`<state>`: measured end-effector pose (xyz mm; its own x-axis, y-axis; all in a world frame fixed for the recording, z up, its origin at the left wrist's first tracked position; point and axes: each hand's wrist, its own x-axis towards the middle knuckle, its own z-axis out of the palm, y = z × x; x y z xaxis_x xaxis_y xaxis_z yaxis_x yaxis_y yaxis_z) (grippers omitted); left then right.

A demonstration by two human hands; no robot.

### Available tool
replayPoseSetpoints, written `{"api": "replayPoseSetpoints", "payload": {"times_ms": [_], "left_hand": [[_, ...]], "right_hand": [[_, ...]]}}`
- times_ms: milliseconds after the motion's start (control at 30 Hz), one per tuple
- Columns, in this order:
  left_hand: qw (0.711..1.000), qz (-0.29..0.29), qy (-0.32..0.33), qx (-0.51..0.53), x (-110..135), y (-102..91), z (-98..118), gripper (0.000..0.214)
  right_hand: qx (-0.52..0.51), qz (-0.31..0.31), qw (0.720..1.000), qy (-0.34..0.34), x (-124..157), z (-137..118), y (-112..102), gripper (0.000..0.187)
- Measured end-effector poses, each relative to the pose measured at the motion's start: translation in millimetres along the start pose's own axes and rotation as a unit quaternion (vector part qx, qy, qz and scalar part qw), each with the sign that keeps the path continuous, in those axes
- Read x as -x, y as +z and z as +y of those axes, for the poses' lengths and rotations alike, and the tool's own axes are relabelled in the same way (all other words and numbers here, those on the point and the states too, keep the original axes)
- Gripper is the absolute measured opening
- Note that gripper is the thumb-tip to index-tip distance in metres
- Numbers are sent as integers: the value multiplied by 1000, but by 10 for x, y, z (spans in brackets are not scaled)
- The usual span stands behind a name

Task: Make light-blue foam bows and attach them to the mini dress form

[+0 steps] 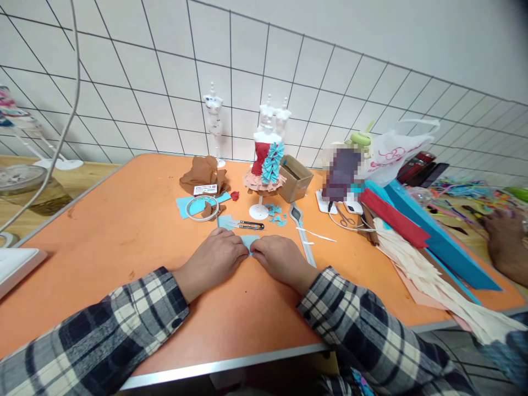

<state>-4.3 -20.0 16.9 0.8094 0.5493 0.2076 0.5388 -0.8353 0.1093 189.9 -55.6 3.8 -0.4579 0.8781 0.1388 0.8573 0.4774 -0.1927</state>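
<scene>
My left hand (pixel 214 259) and my right hand (pixel 281 259) rest side by side on the orange table (pixel 124 231), fingers curled together. Both pinch a small light-blue piece of fabric (pixel 249 241) that shows between and just beyond the fingertips. Just past it lie thread snips (pixel 247 225) with black handles. Farther back stands a small white mannequin (pixel 266 159) dressed in red and pink with turquoise ruffles, with blue scraps (pixel 275 214) at its base.
A brown fabric heap (pixel 205 173), a tape roll (pixel 201 208), a small cardboard box (pixel 295 177) and a ruler (pixel 303 234) lie behind my hands. Cream, red and blue sheets (pixel 412 242) spread at right. Another person's hand (pixel 507 242) is at the far right.
</scene>
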Motion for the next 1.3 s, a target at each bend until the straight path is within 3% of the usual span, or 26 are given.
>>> {"api": "replayPoseSetpoints", "payload": {"times_ms": [367,533,667,1000,1300], "left_hand": [[1000,-10,-12,6,-21,45,-16,23],[1000,16,-10,7,-25,26,18,24],[1000,-6,3,10,-21,48,-3,25],[999,-3,3,44,-24,130,-56,24],[999,-14,-1,41,-34,105,-37,24]], "right_hand": [[-22,-17,999,29,-16,-5,-18,20],[-9,-9,1000,26,-11,-11,-16,24],[-9,-11,1000,24,-13,-9,-28,22],[-7,-4,999,36,-7,-10,-33,15],[12,-5,999,36,-29,-3,-10,20]]}}
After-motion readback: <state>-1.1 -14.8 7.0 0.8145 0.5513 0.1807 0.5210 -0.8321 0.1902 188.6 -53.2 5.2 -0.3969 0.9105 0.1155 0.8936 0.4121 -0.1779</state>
